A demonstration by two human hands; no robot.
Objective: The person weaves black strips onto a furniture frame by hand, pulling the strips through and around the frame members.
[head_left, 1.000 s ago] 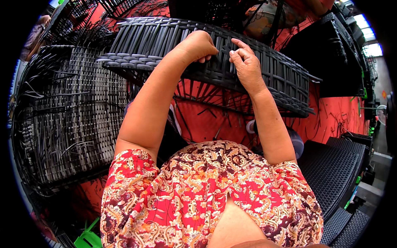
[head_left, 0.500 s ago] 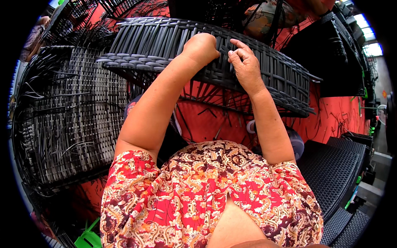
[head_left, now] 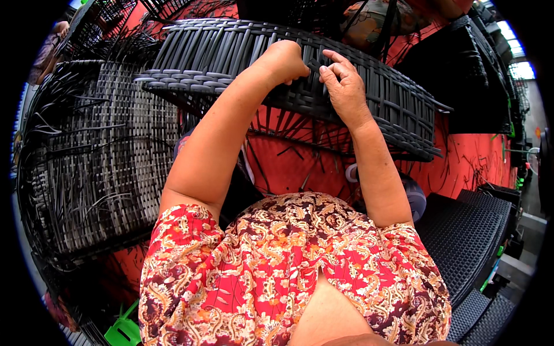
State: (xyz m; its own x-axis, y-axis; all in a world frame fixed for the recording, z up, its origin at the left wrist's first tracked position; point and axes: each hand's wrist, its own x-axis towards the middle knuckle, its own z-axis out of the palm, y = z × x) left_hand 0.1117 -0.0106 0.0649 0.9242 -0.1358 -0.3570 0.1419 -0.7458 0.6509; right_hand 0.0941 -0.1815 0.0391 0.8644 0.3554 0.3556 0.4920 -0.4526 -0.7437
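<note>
A long dark grey woven wicker panel with ribs and braided edges lies crosswise in front of me. My left hand is closed at the middle of it, its fingers bent down against the weave. What they pinch is mostly hidden; a short dark strand shows between my hands. Just to the right, my right hand rests over the ribs, index finger stretched out and thumb apart from it. I see nothing clearly held in it.
A large grey-black woven piece with loose strand ends stands at the left. Red floor covering with scattered offcuts shows below the panel. Black woven pieces lie at the right, a green plastic object at lower left. Another person sits beyond the panel.
The panel and both hands appear slightly higher in view. My left fingers have drawn back a little from the weave; my right hand keeps nearly the same pose.
</note>
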